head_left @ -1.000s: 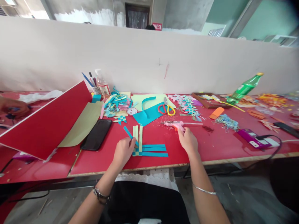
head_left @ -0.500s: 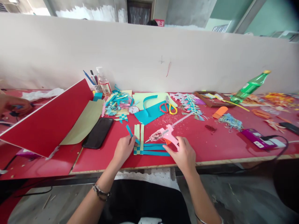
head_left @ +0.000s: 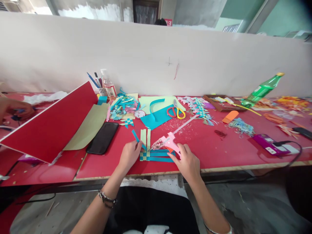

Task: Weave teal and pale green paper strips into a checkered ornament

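In my right hand (head_left: 188, 162) is a pink hot glue gun (head_left: 168, 142), its nozzle pointing left and down at the woven paper strips. A glue stick (head_left: 186, 124) sticks out of its back. My left hand (head_left: 131, 155) pinches a blue paper strip (head_left: 135, 136) beside the weave. The weave (head_left: 144, 156) is a small check of blue and pale green strips lying near the table's front edge. Loose blue strips (head_left: 162, 159) run from it to the right, under the glue gun, and pale green strips (head_left: 148, 138) run away from me.
Red-and-yellow-handled scissors (head_left: 175, 112) lie on blue paper (head_left: 156, 121) behind the weave. Left are a black phone (head_left: 102, 138) and a leaning red board (head_left: 56, 122). Paper scraps (head_left: 124, 107), a green bottle (head_left: 264, 91) and a purple power box (head_left: 270, 144) stand around. Another person's hand (head_left: 17, 109) is far left.
My right hand has moved left with the glue gun, bringing its nozzle to the pale green strips beside my left hand. The left hand stays nearly still on the blue strip.
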`<action>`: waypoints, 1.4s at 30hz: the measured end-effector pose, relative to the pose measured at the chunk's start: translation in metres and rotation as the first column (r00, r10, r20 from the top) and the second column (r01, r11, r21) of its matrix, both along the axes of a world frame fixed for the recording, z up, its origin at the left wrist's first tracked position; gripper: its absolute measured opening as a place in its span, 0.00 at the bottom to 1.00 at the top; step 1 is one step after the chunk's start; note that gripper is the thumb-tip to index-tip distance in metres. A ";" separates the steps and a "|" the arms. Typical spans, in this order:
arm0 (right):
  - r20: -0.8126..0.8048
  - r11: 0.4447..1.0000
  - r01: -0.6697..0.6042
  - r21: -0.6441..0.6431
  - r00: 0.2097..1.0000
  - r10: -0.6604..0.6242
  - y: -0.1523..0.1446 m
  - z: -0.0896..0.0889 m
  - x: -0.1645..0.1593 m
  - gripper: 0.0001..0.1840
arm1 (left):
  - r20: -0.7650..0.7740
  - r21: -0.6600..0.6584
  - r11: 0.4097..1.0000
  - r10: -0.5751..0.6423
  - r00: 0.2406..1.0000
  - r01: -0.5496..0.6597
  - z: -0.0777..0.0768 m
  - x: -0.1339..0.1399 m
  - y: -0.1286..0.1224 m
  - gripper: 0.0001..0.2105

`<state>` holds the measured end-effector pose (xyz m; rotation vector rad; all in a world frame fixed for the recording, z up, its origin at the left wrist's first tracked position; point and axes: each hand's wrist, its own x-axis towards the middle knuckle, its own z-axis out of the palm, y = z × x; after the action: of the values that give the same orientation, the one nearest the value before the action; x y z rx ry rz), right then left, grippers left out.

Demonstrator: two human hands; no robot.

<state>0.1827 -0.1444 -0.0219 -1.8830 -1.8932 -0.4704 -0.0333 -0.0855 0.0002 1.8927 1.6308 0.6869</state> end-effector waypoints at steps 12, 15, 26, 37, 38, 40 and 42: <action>0.065 0.997 0.031 -0.066 0.998 -0.027 -0.001 0.001 -0.001 0.22 | -0.004 0.011 1.000 0.009 1.000 -0.009 0.001 0.000 -0.001 0.18; 0.068 0.997 0.032 -0.066 0.997 -0.027 -0.002 0.001 -0.001 0.22 | 0.013 0.012 1.000 0.011 1.000 -0.011 0.002 0.000 -0.001 0.18; 0.084 0.993 0.079 -0.091 0.994 -0.072 -0.006 0.001 0.004 0.19 | 0.062 0.015 1.000 0.006 0.998 -0.007 -0.002 -0.001 -0.002 0.18; 0.113 0.991 0.116 -0.064 0.988 -0.108 -0.011 0.004 0.011 0.20 | 0.065 0.011 1.000 0.010 0.998 -0.011 -0.002 -0.002 -0.002 0.19; 0.113 0.991 0.118 -0.060 0.987 -0.111 -0.011 0.005 0.012 0.20 | 0.066 0.010 1.000 0.009 0.998 -0.010 -0.002 -0.002 -0.002 0.19; 0.116 0.991 0.122 -0.062 0.987 -0.114 -0.012 0.006 0.013 0.20 | 0.068 0.008 1.000 0.005 0.998 -0.005 -0.002 -0.002 -0.002 0.19; 0.121 0.990 0.127 -0.065 0.986 -0.119 -0.014 0.008 0.014 0.20 | 0.068 0.007 1.000 0.006 0.998 -0.007 -0.002 -0.002 -0.002 0.19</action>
<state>0.1964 -0.1581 -0.0143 -2.0699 -1.8977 -0.5690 -0.0350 -0.0875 -0.0018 1.8496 1.5944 0.7529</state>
